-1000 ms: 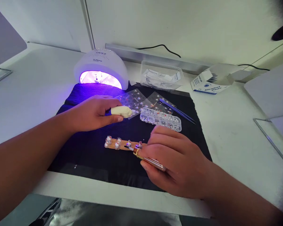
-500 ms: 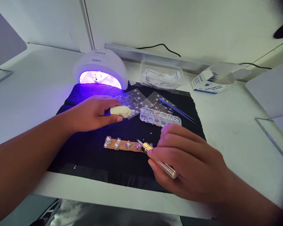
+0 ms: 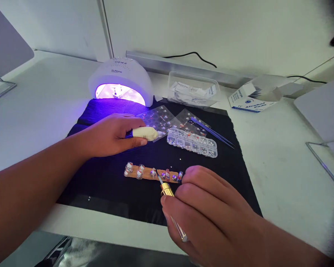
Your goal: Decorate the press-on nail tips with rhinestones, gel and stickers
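My left hand is closed around a cream-coloured polish bottle, tipped on its side above the black cloth, its clear neck pointing right. Between the fingers of my right hand is a gold-capped nail brush. Its bristle tip reaches the middle of a wooden strip, close to a small decorated nail tip there; whether it touches cannot be told. Several nail tips with cartoon cat figures sit along the strip. Right of centre lies a clear compartment case holding tiny decorations.
A lit nail lamp stands at the back left. Sticker sheets and blue tweezers lie on the black cloth. Behind them are a clear plastic tub of packets and an open alcohol pad box.
My right hand has moved left and toward me, taking the brush tip to the strip's middle. More of the strip's right end and the case now shows. My left hand keeps its grip.
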A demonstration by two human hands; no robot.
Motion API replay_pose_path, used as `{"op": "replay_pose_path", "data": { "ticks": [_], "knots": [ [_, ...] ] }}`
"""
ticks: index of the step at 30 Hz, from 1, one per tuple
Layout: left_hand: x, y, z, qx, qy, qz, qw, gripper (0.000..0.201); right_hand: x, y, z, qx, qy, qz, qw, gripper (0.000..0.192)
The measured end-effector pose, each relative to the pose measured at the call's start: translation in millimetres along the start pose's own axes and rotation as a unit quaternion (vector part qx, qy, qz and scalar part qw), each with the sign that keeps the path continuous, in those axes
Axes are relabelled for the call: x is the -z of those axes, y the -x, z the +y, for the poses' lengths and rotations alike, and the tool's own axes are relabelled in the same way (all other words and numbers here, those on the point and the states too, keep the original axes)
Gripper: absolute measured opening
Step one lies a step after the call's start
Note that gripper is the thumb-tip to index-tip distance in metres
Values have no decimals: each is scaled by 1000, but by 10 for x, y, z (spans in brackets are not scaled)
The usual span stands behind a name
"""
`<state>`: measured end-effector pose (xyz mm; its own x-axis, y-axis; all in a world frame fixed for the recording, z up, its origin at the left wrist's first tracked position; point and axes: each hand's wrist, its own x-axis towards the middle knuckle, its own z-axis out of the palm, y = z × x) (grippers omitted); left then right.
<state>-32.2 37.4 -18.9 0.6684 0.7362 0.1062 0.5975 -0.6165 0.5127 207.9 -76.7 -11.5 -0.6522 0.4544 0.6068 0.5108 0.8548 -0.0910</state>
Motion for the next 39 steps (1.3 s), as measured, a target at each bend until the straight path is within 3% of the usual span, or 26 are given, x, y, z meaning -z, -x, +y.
{"op": "replay_pose_path", "data": {
  "ticks": [29, 39],
  "knots": [
    [-4, 0, -29, -9, 1, 6, 1000, 27, -34, -11, 29, -5, -27, -38, 999, 9],
    [7, -10, -5, -3, 5, -1, 1000, 26, -44, -44, 154, 47, -59, -26, 997, 8]
  ]
}}
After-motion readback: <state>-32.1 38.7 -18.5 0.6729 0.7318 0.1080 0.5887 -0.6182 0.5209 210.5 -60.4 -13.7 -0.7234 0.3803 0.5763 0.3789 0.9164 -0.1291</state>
